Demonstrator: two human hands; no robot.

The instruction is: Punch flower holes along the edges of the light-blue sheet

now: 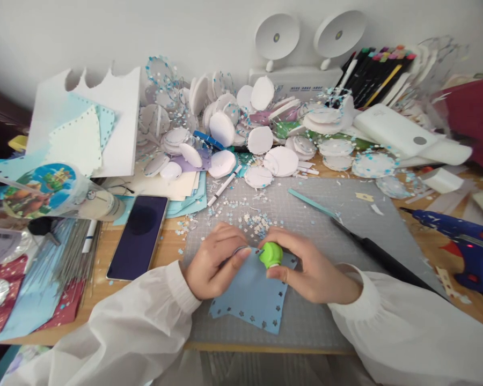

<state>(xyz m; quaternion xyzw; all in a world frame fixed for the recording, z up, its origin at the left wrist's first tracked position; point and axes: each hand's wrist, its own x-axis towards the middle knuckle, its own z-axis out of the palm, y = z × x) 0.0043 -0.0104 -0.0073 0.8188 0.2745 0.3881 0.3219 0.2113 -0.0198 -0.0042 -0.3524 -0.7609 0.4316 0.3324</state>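
punch: small, hard, light, pinched by right hand at centre | paper: thin, floppy, tears easily, left hand pinching its top edge

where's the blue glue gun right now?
Head view, far right: the blue glue gun lies on the wooden table, just right of the grey cutting mat, well clear of the right hand.
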